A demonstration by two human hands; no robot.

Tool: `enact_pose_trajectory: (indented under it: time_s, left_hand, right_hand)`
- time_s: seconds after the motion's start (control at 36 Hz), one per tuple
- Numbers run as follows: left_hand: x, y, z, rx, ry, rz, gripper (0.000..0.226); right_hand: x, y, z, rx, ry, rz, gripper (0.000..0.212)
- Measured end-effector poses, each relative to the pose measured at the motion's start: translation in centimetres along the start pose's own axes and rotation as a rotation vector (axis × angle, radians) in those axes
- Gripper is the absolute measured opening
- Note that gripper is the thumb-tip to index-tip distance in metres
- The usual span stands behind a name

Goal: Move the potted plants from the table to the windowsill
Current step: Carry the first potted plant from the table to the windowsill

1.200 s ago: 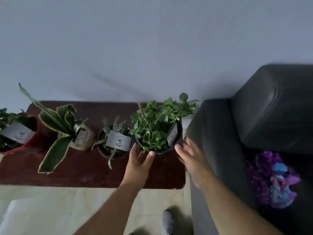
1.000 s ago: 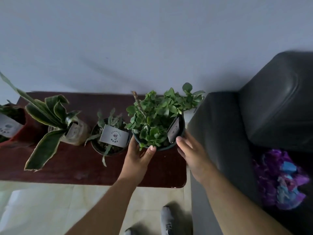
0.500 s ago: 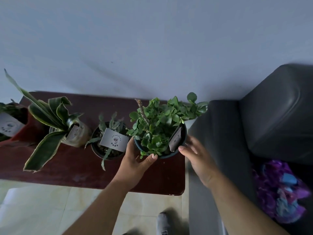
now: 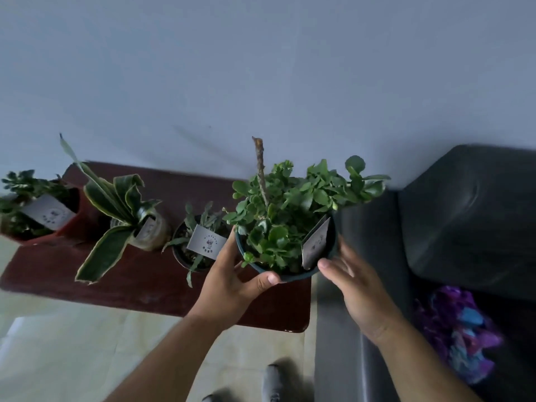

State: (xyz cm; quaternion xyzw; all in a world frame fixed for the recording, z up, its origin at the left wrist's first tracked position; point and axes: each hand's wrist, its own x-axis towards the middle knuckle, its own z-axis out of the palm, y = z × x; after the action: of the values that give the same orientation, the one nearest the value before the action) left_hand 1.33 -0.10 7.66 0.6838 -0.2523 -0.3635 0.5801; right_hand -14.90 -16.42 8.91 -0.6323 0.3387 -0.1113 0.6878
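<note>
Both hands on leafy pot (image 4: 285, 227)
L hand (image 4: 229, 282) grip wraps rim at 7 o'clock, R hand (image 4: 355, 288) grip cups it at 4; surface (image 4: 139, 282) beneath.

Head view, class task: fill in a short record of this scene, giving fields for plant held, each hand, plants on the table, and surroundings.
plant held: leafy plant in dark round pot
left hand: grips pot's left side, thumb on rim
right hand: at pot's right side, thumb by rim
on table: small dark pot, striped-leaf plant, red pot
surroundings: dark sofa to the right
</note>
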Motion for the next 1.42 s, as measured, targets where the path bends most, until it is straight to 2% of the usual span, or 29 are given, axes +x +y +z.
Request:
enact_pose_trajectory:
  time_s: [0.17,0.25,0.42,0.47,0.61,0.64,0.72,0.83,0.92,0.97,1.11,1.42]
  left_hand:
    - [-5.5,10.2,-2.9,-0.082,0.083,0.038,0.1]
    - [-8.4,14.9,-4.9,-0.108,0.131,0.051,0.098]
    - [-15.0,21.3,-11.1,-0.129,0.311,0.122,0.107]
    - [-17.5,22.3,-13.7,-0.116,0.392,0.155,0.099]
    - [-23.4,24.1,-19.3,-0.104,0.525,0.198,0.058]
    - [-25.2,24.4,-20.7,-0.104,0.562,0.207,0.056]
    - [-30.0,23.3,-25.4,-0.063,0.673,0.22,0.053]
    - [-37.4,21.3,-31.8,-0.08,0.825,0.199,0.081]
    - [-44.0,19.7,-37.0,-0.11,0.944,0.219,0.071]
    - [-46.0,19.6,-38.7,-0.108,0.966,0.218,0.064]
    - [-55.7,17.8,-45.1,-0.119,1.106,0.218,0.084]
    - [-69.1,13.7,-55.8,-0.059,1.403,0.202,0.07]
  right_hand:
    - [-5.0,-11.4,2.5,0.015,-0.107,-0.126,0.056]
    - [-6.3,-16.2,4.8,-0.006,-0.16,-0.184,0.054]
    - [-8.6,-23.4,12.1,0.022,-0.377,-0.269,0.045]
    - [-9.4,-24.8,15.1,0.019,-0.449,-0.273,0.047]
    - [-11.0,-26.9,23.3,0.014,-0.602,-0.266,0.049]
    - [-11.8,-27.4,25.7,0.001,-0.642,-0.264,0.048]
    - [-13.9,-28.1,32.0,-0.029,-0.743,-0.281,0.047]
    - [-17.1,-28.1,40.7,-0.062,-0.898,-0.289,0.042]
    - [-21.0,-27.7,49.0,-0.07,-1.012,-0.261,0.04]
    - [-22.3,-27.2,51.5,-0.069,-1.032,-0.272,0.043]
    - [-28.1,-26.1,62.6,-0.059,-1.18,-0.255,0.048]
    - [-35.7,-24.7,81.4,-0.132,-1.422,-0.19,0.051]
